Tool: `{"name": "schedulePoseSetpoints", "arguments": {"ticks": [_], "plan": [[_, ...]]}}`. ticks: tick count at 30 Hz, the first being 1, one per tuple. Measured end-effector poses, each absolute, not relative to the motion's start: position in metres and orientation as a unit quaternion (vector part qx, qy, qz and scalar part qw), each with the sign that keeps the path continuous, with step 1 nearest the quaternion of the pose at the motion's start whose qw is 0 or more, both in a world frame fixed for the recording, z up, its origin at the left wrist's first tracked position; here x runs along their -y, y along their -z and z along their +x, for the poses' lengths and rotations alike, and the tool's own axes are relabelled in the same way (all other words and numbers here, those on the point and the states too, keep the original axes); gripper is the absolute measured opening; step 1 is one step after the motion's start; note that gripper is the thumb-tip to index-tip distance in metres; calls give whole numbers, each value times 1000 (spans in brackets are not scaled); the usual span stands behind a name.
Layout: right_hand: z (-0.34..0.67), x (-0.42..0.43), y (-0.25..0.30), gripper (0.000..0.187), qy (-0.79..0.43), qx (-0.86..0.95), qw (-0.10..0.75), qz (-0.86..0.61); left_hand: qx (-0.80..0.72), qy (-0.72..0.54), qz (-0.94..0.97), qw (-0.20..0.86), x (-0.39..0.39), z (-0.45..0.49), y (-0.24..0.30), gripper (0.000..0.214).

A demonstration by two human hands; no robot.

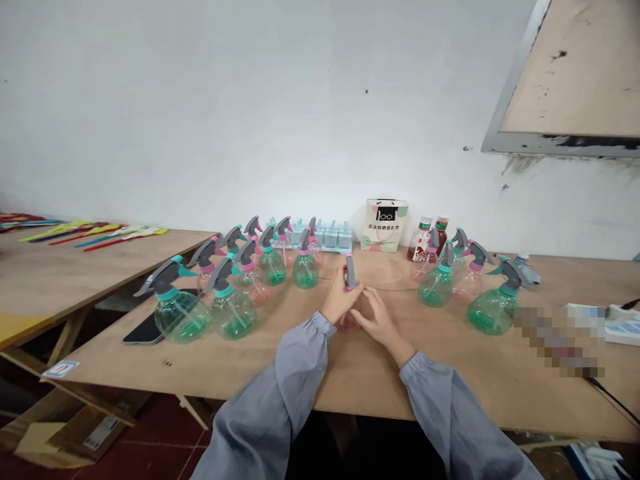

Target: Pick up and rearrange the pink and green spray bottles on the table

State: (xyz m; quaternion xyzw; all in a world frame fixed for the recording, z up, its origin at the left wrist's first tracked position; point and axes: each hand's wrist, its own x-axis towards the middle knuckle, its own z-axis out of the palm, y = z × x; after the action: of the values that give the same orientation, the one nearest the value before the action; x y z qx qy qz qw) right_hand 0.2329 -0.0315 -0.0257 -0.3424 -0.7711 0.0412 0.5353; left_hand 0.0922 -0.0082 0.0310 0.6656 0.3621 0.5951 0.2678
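Left hand (342,298): closed round the neck of a pink-and-gray spray bottle (351,273); right hand (380,321): cupping its body — likely steadying it upright (base apparently on the bench (360,380)).

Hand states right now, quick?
Left hand: closed on the pink spray bottle, near its neck.
Right hand: curved against its body; grip can't be told.

Wall (300,100): pale, softly lit beyond the hands (379,319)
Tabletop (370,380): dark shadow underneath, below the hands
Patch (560,340) right of hands: pixelated
Side table (100,280), far left: edge-stretched
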Motion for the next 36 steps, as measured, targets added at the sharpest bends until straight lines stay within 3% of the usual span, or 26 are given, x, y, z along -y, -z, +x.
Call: {"name": "schedulePoseSetpoints", "arguments": {"ticks": [2,5,8,14,19,24,29,36], "plan": [[254,33,15,41,26,739,562,-370,-360,-585,661,303,6,81,-31,40],[303,24,2,43,174,547,684,-451,-354,-558,640,393,8,59,-37,50],[352,5,1,60,244,455,673,-530,-331,-521,623,480,13,40,-46,55],[385,-33,21,80,152,403,635,-642,-324,-507,521,605,15,26,-52,50],[367,-35,33,89,98,460,637,-611,-285,-511,479,654,14,23,-55,45],[320,-29,45,84,42,552,641,-532,-255,-531,458,665,9,19,-53,39],[280,-20,51,79,13,601,632,-488,-316,-545,415,657,7,18,-54,23],[274,-14,50,83,-18,611,622,-489,-321,-544,422,650,12,22,-56,28]]}}
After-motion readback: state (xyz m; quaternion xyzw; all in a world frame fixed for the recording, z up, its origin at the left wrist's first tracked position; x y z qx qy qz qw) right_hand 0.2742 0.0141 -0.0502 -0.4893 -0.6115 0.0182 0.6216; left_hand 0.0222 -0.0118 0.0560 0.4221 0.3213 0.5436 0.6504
